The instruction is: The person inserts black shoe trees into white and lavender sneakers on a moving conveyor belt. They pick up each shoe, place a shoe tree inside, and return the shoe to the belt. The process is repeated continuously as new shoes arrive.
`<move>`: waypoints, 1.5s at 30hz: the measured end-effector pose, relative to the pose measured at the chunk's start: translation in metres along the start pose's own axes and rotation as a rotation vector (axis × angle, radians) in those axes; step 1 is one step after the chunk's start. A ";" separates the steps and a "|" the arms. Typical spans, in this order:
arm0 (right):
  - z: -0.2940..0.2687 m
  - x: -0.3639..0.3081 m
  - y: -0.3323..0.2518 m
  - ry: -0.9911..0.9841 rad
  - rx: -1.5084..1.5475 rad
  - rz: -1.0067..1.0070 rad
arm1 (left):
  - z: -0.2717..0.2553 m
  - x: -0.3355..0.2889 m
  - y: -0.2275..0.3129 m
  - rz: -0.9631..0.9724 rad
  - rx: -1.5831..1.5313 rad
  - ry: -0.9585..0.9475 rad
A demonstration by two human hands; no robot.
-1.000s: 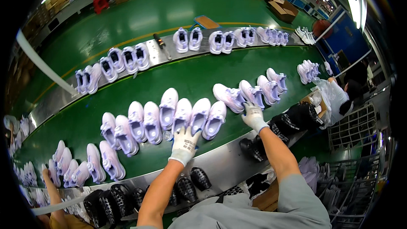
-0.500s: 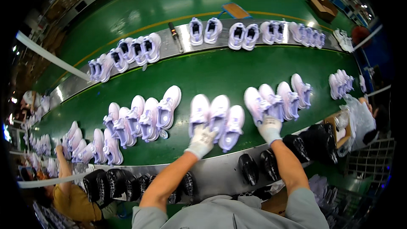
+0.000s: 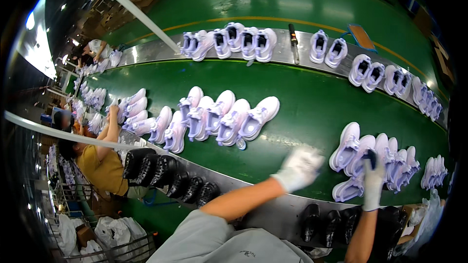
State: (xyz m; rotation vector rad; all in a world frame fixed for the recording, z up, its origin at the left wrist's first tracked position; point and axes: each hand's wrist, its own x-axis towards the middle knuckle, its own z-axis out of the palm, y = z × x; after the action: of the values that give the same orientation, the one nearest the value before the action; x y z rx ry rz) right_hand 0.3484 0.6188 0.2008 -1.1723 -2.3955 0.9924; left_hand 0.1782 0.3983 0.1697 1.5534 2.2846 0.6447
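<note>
Pale lilac shoes [image 3: 345,147] are grouped at right of centre on a green work surface [image 3: 297,102], partly screened by a white-gloved right hand [image 3: 373,175]; dark blue is shown at its fingers, but whether a shoe is being pinched cannot be told. The left hand [image 3: 301,166], also gloved and blurred by motion, is held over the surface near mid-frame, apart from the shoes, its finger posture impossible to make out. A single shoe [image 3: 347,191] is angled below the right-hand group. A second cluster [image 3: 235,121] is lined up left of centre. Along the metal ledge [image 3: 304,51] at the top, more shoes are set out on both sides of a black-handled tool [image 3: 293,39]. Black footwear [image 3: 165,170] is ranged along the near edge at lower left and lower right. The ledge is crossed at upper left by a white post [image 3: 131,9], and a co-worker in a mustard shirt [image 3: 103,169] is partly blocked at left by a pale rail [image 3: 53,130].
</note>
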 end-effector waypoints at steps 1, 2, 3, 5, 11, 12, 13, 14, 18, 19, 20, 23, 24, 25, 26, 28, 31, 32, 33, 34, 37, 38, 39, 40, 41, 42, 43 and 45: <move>0.028 -0.021 -0.034 -0.099 -0.176 0.063 | -0.023 -0.031 -0.035 -0.115 0.051 -0.050; 0.070 -0.033 -0.044 -0.226 -0.066 -0.054 | -0.041 -0.066 -0.074 -0.221 0.217 -0.012; 0.108 -0.044 -0.070 -0.323 0.000 -0.172 | -0.068 -0.093 -0.104 -0.459 0.289 -0.126; 0.175 -0.061 -0.125 -0.533 0.004 -0.326 | -0.084 -0.161 -0.183 -0.630 0.523 0.000; 0.313 -0.093 -0.212 -0.590 -0.527 -0.582 | -0.098 -0.254 -0.328 -0.593 0.526 -0.050; 0.321 -0.092 -0.215 -0.564 -0.592 -0.531 | -0.100 -0.249 -0.328 -0.491 0.607 -0.039; 0.328 -0.093 -0.221 -0.544 -0.643 -0.493 | -0.100 -0.250 -0.338 -0.478 0.613 -0.019; 0.343 -0.091 -0.214 -0.499 -0.655 -0.478 | -0.100 -0.254 -0.346 -0.475 0.638 -0.033; 0.357 -0.078 -0.203 -0.536 -0.679 -0.387 | -0.125 -0.235 -0.347 -0.505 0.670 -0.047; 0.357 -0.071 -0.200 -0.589 -0.662 -0.369 | -0.129 -0.235 -0.350 -0.523 0.668 -0.052; 0.358 -0.069 -0.197 -0.641 -0.644 -0.348 | -0.120 -0.239 -0.364 -0.500 0.552 -0.107; 0.340 -0.091 -0.206 -0.676 -0.600 -0.523 | -0.149 -0.237 -0.361 -0.513 0.357 -0.308; 0.336 -0.100 -0.227 -0.675 -0.678 -0.550 | -0.156 -0.240 -0.364 -0.519 0.323 -0.343; 0.338 -0.107 -0.236 -0.644 -0.716 -0.608 | -0.155 -0.243 -0.374 -0.479 0.279 -0.326; 0.342 -0.109 -0.251 -0.704 -0.723 -0.520 | -0.154 -0.242 -0.380 -0.443 0.253 -0.342; 0.357 -0.105 -0.273 -0.819 -0.747 -0.349 | -0.162 -0.239 -0.380 -0.400 0.175 -0.403; 0.368 -0.122 -0.270 -0.681 -0.976 -0.419 | -0.156 -0.252 -0.383 -0.351 0.177 -0.321; 0.374 -0.117 -0.253 -0.741 -0.837 -0.394 | -0.163 -0.246 -0.373 -0.354 0.151 -0.335; 0.384 -0.114 -0.237 -0.735 -0.747 -0.366 | -0.165 -0.243 -0.360 -0.349 0.113 -0.363; 0.393 -0.117 -0.231 -0.584 -0.817 -0.435 | -0.160 -0.245 -0.362 -0.375 0.127 -0.340; 0.395 -0.108 -0.235 -0.487 -0.755 -0.385 | -0.154 -0.240 -0.359 -0.481 0.096 -0.317; 0.393 -0.102 -0.230 -0.532 -0.760 -0.343 | -0.149 -0.235 -0.360 -0.495 0.063 -0.292; 0.389 -0.098 -0.231 -0.588 -0.750 -0.317 | -0.137 -0.243 -0.376 -0.472 -0.025 -0.205; 0.383 -0.101 -0.224 -0.530 -0.786 -0.358 | -0.134 -0.239 -0.376 -0.576 -0.060 -0.215; 0.373 -0.095 -0.214 -0.485 -0.799 -0.374 | -0.131 -0.235 -0.375 -0.683 -0.096 -0.225; 0.361 -0.091 -0.204 -0.447 -0.805 -0.401 | -0.113 -0.248 -0.396 -0.617 -0.124 -0.146; 0.347 -0.086 -0.192 -0.412 -0.816 -0.418 | -0.106 -0.245 -0.396 -0.581 -0.040 -0.123; 0.314 -0.066 -0.163 -0.515 -0.865 -0.149 | -0.092 -0.242 -0.395 -0.514 0.123 -0.077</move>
State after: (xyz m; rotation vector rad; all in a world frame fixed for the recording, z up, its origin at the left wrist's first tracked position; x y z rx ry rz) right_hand 0.1295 0.3547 0.0907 -1.0012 -3.4399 0.1700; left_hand -0.0907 0.0321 0.0420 0.9440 2.5515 0.3047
